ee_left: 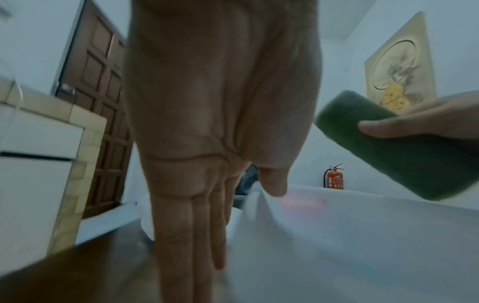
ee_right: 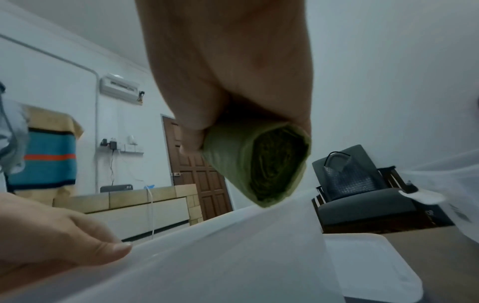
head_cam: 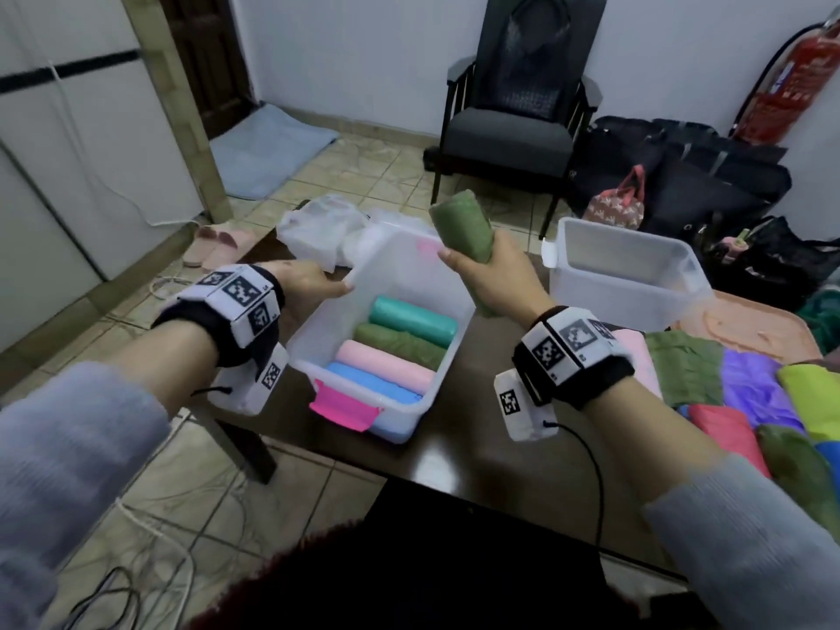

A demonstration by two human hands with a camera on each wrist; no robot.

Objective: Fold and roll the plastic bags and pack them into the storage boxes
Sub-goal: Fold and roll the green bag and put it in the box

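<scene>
A clear storage box point(head_cam: 411, 277) with pink tape stands on the dark table point(head_cam: 459, 452). In it lie a teal roll point(head_cam: 411, 319), a green roll point(head_cam: 400, 345), a pink roll point(head_cam: 384, 366) and a blue roll point(head_cam: 372, 387), side by side. My right hand point(head_cam: 472, 256) grips a rolled olive-green bag point(head_cam: 463, 231) upright, just above the box's far right rim; the roll point(ee_right: 259, 164) shows end-on, with its side point(ee_left: 388, 147) seen from the left. My left hand point(head_cam: 327, 284) holds the box's left wall, thumb point(ee_left: 272, 184) over the rim and straight fingers point(ee_left: 186, 235) outside.
A second clear box point(head_cam: 627, 270) stands empty at the right rear of the table. Flat coloured bags point(head_cam: 750, 393) lie heaped at the right. White plastic bags point(head_cam: 318, 229) lie behind the first box. A dark armchair point(head_cam: 513, 120) and luggage point(head_cam: 691, 184) stand beyond the table.
</scene>
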